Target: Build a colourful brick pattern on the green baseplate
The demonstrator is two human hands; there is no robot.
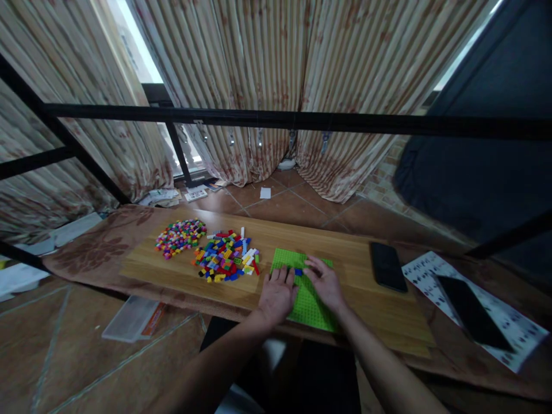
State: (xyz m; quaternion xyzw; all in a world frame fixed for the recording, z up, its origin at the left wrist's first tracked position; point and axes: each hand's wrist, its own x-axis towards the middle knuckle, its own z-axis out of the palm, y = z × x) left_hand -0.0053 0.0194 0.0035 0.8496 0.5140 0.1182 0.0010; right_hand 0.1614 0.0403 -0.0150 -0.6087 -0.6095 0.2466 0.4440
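A bright green studded baseplate lies on the wooden board in front of me. On its upper part sits a small dark blue brick, between my two hands. My left hand rests flat on the plate's left side, fingers stretched forward and the fingertips close to the blue brick. From the right, my right hand reaches over the plate with its fingers bent and slightly apart, tips just right of the brick. Nothing shows between those fingers. Whether either hand touches the brick is too small to tell.
Left of the plate are a pile of mixed bricks and a heap of tiny colourful pieces. A black phone lies at the board's right; beyond it, another dark device covers a printed sheet. A black rail runs behind.
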